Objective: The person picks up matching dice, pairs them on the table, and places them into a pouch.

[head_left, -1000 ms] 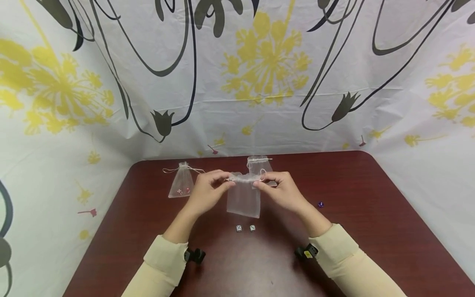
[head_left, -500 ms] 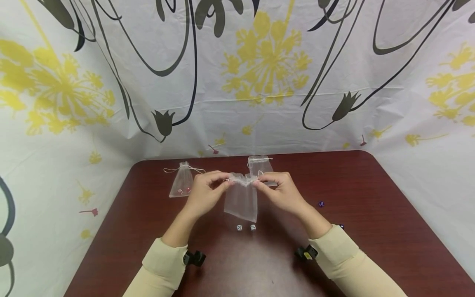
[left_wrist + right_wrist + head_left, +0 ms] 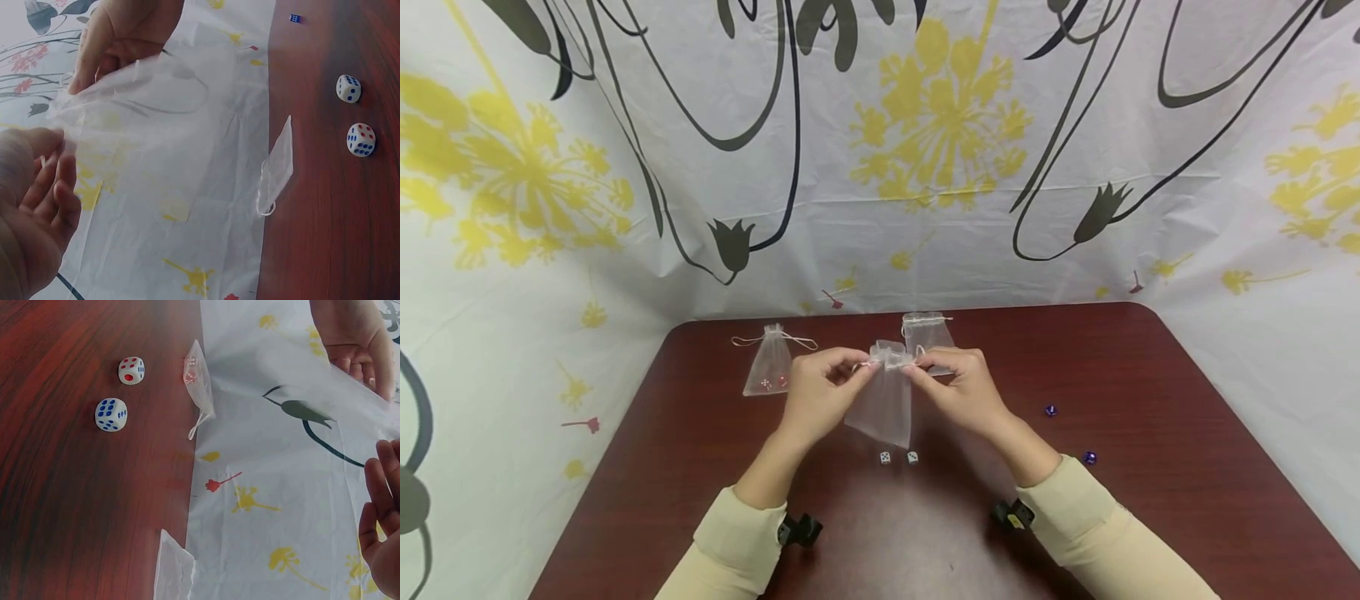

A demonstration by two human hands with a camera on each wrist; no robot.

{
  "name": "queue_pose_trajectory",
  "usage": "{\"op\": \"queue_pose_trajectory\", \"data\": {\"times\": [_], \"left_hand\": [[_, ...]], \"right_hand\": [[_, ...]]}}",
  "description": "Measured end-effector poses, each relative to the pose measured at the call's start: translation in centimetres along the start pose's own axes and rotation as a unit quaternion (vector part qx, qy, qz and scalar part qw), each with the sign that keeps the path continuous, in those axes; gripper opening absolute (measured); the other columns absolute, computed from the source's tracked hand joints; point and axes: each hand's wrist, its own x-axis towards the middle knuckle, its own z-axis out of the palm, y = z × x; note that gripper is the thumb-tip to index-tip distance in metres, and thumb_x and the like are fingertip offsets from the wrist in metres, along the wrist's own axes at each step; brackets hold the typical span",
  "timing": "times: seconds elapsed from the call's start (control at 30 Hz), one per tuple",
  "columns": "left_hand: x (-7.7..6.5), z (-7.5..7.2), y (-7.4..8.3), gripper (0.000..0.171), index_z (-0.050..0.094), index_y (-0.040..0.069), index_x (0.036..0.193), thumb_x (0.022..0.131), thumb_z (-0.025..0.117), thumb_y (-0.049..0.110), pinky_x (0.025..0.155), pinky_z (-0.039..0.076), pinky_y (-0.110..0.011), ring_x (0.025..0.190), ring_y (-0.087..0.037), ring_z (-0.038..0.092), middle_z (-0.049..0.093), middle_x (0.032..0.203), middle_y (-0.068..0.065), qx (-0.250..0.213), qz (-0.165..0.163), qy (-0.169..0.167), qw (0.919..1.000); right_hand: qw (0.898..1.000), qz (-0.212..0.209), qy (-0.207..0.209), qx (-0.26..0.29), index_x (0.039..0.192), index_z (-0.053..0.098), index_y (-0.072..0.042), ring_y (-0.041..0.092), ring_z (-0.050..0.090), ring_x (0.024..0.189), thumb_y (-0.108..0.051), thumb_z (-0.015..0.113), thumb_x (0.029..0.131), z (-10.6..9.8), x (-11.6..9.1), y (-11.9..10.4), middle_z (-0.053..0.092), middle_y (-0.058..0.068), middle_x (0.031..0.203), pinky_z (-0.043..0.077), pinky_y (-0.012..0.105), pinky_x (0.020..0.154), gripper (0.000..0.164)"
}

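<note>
A sheer white drawstring bag [image 3: 883,408] hangs over the middle of the table, its top bunched up. My left hand [image 3: 820,392] pinches the left side of its neck between thumb and forefinger. At the right side, my right hand [image 3: 962,387] pinches the neck by the cord. The bag looks flat, and the left wrist view shows its sheer cloth [image 3: 150,119] stretched between both hands. Below the bag, two white dice [image 3: 885,457] lie side by side on the table, a little nearer to me.
Back left lies a tied sheer bag [image 3: 769,362] with red dice inside. Another sheer bag [image 3: 928,329] lies flat behind my right hand. Two blue dice [image 3: 1051,411] sit to the right of my right forearm. A patterned white cloth [image 3: 940,250] rises behind the table [image 3: 1150,375].
The bag's neck has drawn narrower and my fingertips have come closer together. Its lower end has swung left. A second blue die shows clear of the right sleeve, which hid it earlier.
</note>
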Motion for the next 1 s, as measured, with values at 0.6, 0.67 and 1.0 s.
{"op": "queue_pose_trajectory", "data": {"times": [0.6, 0.67, 1.0], "left_hand": [[0.7, -2.8, 1.1, 0.017, 0.076, 0.005, 0.103, 0.087, 0.078, -0.001, 0.058, 0.047, -0.021, 0.067, -0.007, 0.054, 0.068, 0.084, 0.002, 0.063, 0.158, -0.126, 0.9774], [0.6, -3.0, 1.3, 0.014, 0.076, 0.006, 0.1, 0.087, 0.078, 0.001, 0.058, 0.048, -0.022, 0.067, -0.006, 0.054, 0.069, 0.086, 0.003, 0.069, 0.154, -0.128, 0.9773], [0.5, -3.4, 0.6, 0.012, 0.076, 0.006, 0.095, 0.086, 0.078, -0.001, 0.062, 0.054, -0.029, 0.075, -0.007, 0.062, 0.073, 0.09, 0.001, 0.085, 0.164, -0.126, 0.9747]], "right_hand": [[0.995, -0.026, -0.077, 0.06, 0.087, 0.076, -0.007, 0.014, 0.067, 0.082, 0.011, 0.075, 0.083, -1.0, 0.2, 0.1, 0.072, 0.002, 0.087, 0.056, 0.028, 0.073, 0.019], [0.995, -0.027, -0.078, 0.058, 0.087, 0.076, -0.007, 0.014, 0.067, 0.081, 0.011, 0.075, 0.084, -1.0, 0.2, 0.1, 0.071, 0.001, 0.087, 0.056, 0.028, 0.072, 0.018], [0.997, -0.027, -0.066, 0.04, 0.089, 0.076, -0.008, 0.013, 0.067, 0.079, 0.009, 0.079, 0.081, -0.7, -0.1, 0.4, 0.071, 0.001, 0.085, 0.056, 0.034, 0.068, 0.019]]}}
